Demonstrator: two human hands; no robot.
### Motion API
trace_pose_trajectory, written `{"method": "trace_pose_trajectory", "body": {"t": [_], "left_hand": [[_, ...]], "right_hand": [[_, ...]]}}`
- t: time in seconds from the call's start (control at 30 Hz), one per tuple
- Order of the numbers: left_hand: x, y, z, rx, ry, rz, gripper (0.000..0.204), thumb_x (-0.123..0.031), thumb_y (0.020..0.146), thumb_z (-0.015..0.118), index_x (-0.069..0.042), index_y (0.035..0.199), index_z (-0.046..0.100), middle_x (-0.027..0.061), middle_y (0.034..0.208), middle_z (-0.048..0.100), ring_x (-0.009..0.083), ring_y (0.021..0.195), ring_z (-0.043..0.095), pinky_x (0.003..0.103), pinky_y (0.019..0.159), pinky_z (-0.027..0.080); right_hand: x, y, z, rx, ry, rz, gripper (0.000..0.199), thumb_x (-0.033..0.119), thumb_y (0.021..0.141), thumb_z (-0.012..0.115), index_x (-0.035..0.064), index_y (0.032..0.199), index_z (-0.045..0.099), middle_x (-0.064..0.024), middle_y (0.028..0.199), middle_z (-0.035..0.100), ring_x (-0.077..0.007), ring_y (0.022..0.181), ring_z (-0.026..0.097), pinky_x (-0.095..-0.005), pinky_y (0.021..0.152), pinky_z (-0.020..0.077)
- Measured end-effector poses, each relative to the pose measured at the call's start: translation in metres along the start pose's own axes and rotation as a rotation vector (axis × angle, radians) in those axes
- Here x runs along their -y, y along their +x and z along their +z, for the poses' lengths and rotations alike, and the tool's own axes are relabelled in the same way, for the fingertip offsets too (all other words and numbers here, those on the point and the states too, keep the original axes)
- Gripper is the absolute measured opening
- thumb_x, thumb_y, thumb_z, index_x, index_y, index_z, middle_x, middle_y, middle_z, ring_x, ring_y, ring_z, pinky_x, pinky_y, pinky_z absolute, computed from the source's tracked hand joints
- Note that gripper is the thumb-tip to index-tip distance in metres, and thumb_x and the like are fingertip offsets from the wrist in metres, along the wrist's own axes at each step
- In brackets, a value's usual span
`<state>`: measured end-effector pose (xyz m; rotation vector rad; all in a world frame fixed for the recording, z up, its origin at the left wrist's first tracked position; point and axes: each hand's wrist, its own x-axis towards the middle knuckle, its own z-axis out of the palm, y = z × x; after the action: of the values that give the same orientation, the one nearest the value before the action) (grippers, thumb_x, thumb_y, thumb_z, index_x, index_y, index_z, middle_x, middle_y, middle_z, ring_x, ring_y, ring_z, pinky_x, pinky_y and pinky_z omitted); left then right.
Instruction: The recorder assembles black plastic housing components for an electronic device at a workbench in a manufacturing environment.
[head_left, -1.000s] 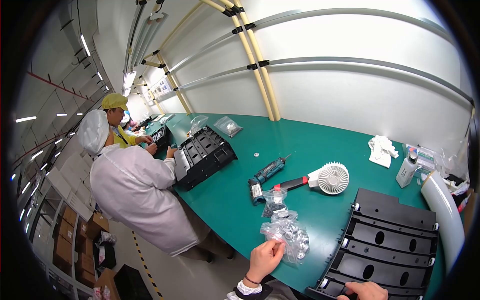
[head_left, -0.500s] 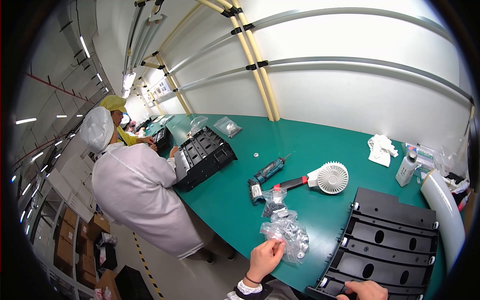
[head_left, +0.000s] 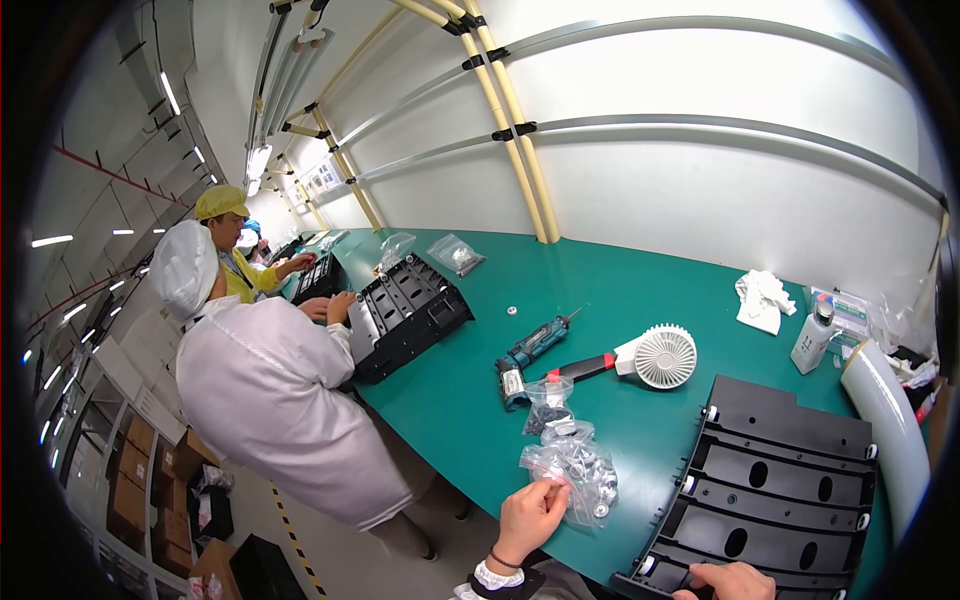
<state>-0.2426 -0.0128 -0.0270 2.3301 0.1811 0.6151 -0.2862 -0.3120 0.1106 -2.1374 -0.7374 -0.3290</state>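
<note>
My left hand (head_left: 533,520) is closed in a pinch at the near edge of a clear zip bag (head_left: 588,468) holding small white and metallic parts. My right hand (head_left: 737,582) is bent over the near end of a black ribbed plastic panel (head_left: 790,425); the frame's lower edge cuts it off, and anything between its fingers is hidden. White rollers (head_left: 688,484) sit along both sides of the panel, which has oval holes. Just beyond the first bag lies a smaller bag of dark screws (head_left: 548,405).
A blue cordless screwdriver (head_left: 535,345) and a white handheld fan (head_left: 664,357) lie mid-table. At right stand a white bottle (head_left: 812,338), a crumpled cloth (head_left: 762,300) and a white roll (head_left: 888,425). Left, a person in a white coat (head_left: 285,410) works at another black panel (head_left: 415,310).
My hands, the bag and the panel look unmoved. At left, the white-coated person has shifted slightly left, and the yellow-capped person's head and hands have moved.
</note>
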Motion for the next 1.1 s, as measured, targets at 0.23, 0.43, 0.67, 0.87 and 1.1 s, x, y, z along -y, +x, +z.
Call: {"method": "trace_pose_trajectory", "body": {"t": [0.23, 0.43, 0.67, 0.87, 1.1], "left_hand": [[0.0015, -0.0009, -0.0006, -0.008, -0.003, 0.005, 0.012, -0.02, 0.089, 0.072, -0.008, 0.09, 0.071, 0.0052, 0.07, 0.065, 0.0195, 0.056, 0.061, 0.032, 0.051, 0.046], [0.0014, -0.0015, -0.0017, 0.005, 0.006, -0.001, 0.012, -0.019, 0.089, 0.073, -0.007, 0.09, 0.071, 0.0053, 0.07, 0.065, 0.0196, 0.056, 0.061, 0.032, 0.051, 0.046], [0.0004, -0.0004, -0.0016, 0.001, 0.004, 0.008, 0.012, -0.019, 0.089, 0.073, -0.007, 0.09, 0.071, 0.0059, 0.07, 0.065, 0.0201, 0.056, 0.062, 0.032, 0.051, 0.046], [0.0008, -0.0005, -0.0005, 0.0, 0.009, 0.009, 0.012, -0.019, 0.089, 0.073, -0.007, 0.089, 0.071, 0.006, 0.07, 0.065, 0.0202, 0.056, 0.062, 0.032, 0.051, 0.047], [-0.0019, -0.0001, -0.0022, -0.006, 0.0, 0.008, 0.012, -0.018, 0.088, 0.073, -0.007, 0.089, 0.071, 0.0061, 0.07, 0.065, 0.0205, 0.056, 0.062, 0.033, 0.051, 0.046]], "right_hand": [[0.0017, -0.0001, 0.0005, 0.004, -0.013, 0.005, 0.024, 0.003, 0.082, 0.076, -0.0024, 0.104, 0.066, -0.0152, 0.08, 0.066, -0.031, 0.067, 0.063, -0.0361, 0.06, 0.0506], [0.0024, -0.0002, 0.0009, 0.006, -0.003, 0.009, 0.024, 0.002, 0.082, 0.076, -0.0022, 0.104, 0.066, -0.0149, 0.08, 0.065, -0.0305, 0.066, 0.062, -0.036, 0.059, 0.0498], [0.0019, 0.0005, 0.0007, 0.001, -0.004, 0.004, 0.025, 0.002, 0.082, 0.076, -0.0022, 0.104, 0.066, -0.0149, 0.08, 0.065, -0.0304, 0.066, 0.062, -0.0359, 0.059, 0.0497], [0.0017, 0.0005, 0.0003, 0.003, 0.004, 0.016, 0.025, 0.002, 0.081, 0.076, -0.0027, 0.104, 0.066, -0.0153, 0.08, 0.066, -0.0304, 0.066, 0.063, -0.0357, 0.059, 0.0501], [0.002, 0.0009, 0.0006, 0.002, 0.0, 0.012, 0.025, 0.002, 0.081, 0.076, -0.0031, 0.104, 0.066, -0.0153, 0.08, 0.066, -0.0302, 0.066, 0.063, -0.0355, 0.059, 0.0501]]}}
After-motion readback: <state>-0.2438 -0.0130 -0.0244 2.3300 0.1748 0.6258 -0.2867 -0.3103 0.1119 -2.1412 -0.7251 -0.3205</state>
